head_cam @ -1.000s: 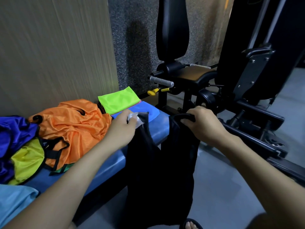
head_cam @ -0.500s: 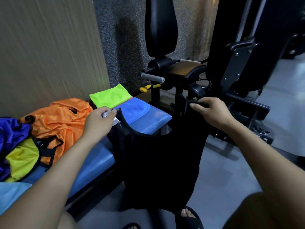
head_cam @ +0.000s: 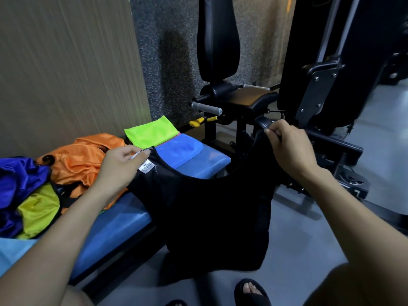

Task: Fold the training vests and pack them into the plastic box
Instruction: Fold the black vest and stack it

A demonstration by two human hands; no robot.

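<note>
A black mesh training vest [head_cam: 212, 213] with a white label hangs spread beside the blue padded surface [head_cam: 123, 226], each strap pinched by left hand [head_cam: 120, 166] and right hand [head_cam: 291, 149] fingers.

Both hands, left hand [head_cam: 120, 166] and right hand [head_cam: 291, 149], pinch a black fabric training vest [head_cam: 212, 208] spread over the padded blue bench's [head_cam: 117, 224] front edge.

Vest [head_cam: 212, 217] hung spread between left hand [head_cam: 120, 165] and right hand [head_cam: 291, 149], before bench [head_cam: 119, 226], partly over its front edge. Pile of unfolded vests [head_cam: 72, 164] lay on bench at left. Folded vests [head_cam: 154, 134] sat stacked at bench far end, against wall [head_cam: 66, 69]. Exercise machine [head_cam: 309, 85] stood right of bench, behind right hand.
</note>
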